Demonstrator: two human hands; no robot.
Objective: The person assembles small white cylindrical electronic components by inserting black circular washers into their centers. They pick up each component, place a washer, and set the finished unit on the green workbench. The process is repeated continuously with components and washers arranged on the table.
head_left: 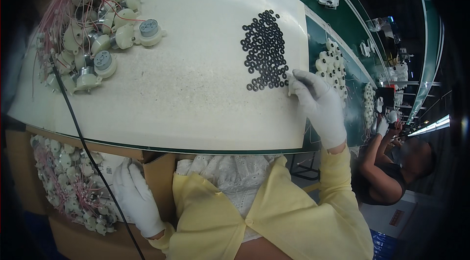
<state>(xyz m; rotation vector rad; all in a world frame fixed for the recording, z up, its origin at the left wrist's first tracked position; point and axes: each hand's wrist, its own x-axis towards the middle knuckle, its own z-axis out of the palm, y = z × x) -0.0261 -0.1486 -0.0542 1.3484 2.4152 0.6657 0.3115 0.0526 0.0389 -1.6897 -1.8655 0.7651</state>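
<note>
My right hand [320,108], in a white glove, is at the right edge of the white tabletop [205,113]. Its thumb and fingers are pinched together beside a patch of small black rings [264,49]; what sits between the fingertips is too small to make out. At the lower left, my left hand [134,194], also gloved, rests over an open cardboard box with its fingers stretched out and nothing visible in them. Small motors with cream plastic housings and pink-red wires [73,181] fill that box.
More wired motors [100,35] are heaped at the table's far left. Right of the table, cream housings with black rings [333,66] lie on a green conveyor belt. A black cable [81,135] crosses the left side. Another person [387,172] works at the far right.
</note>
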